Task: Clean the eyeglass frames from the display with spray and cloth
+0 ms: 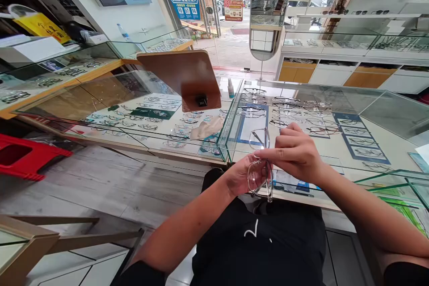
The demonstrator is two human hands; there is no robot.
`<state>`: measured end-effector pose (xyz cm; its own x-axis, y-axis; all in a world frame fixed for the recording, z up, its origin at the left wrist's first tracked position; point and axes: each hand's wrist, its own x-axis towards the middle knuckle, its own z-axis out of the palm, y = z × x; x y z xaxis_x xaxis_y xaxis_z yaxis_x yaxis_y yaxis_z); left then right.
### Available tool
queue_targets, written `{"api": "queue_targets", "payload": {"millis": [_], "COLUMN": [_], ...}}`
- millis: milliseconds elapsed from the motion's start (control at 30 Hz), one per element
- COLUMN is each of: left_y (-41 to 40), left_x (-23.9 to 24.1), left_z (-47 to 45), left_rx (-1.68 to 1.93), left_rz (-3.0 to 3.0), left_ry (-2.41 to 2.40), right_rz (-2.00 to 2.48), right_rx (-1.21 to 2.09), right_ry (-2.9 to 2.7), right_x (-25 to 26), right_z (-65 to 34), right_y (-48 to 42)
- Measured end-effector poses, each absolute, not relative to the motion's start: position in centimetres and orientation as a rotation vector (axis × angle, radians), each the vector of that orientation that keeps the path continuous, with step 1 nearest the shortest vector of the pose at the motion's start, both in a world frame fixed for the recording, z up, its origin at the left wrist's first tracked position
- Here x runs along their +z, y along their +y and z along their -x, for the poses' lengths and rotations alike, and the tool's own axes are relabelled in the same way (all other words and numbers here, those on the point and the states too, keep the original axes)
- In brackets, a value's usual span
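Note:
Over the near edge of the glass counter, a pair of clear-lensed, thin-framed eyeglasses (260,138) is held turned on end, one lens above the other. My left hand (239,176) is closed around the eyeglasses from the left, its fingers showing behind the lower lens. From the right, my right hand (296,149) reaches across with its index finger at the bridge; its other fingers are curled and its thumb is hidden. Below the lower lens the temple arms show partly.
Glass display cases (229,143) holding several rows of eyeglasses stand in front. On top are a brown-backed tilted mirror or stand (187,73), a crumpled beige cloth (208,128) and a small spray bottle (230,88). A red stool (30,156) is at the left.

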<state>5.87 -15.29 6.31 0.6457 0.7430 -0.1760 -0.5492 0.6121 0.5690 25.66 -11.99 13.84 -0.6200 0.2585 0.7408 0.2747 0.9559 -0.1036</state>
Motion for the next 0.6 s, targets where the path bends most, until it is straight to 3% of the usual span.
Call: {"api": "queue_targets", "payload": {"millis": [600], "left_y": [-15.49], "left_x": [6.61], "left_z": [-5.94], "left_rx": [0.780], "left_rz": [-0.431], "left_ry": [0.558], "right_rz": [0.412], "right_rx": [0.079], "right_ry": [-2.210], "right_x": [13.52], "right_z": [-25.41], "right_y": [-11.81]}}
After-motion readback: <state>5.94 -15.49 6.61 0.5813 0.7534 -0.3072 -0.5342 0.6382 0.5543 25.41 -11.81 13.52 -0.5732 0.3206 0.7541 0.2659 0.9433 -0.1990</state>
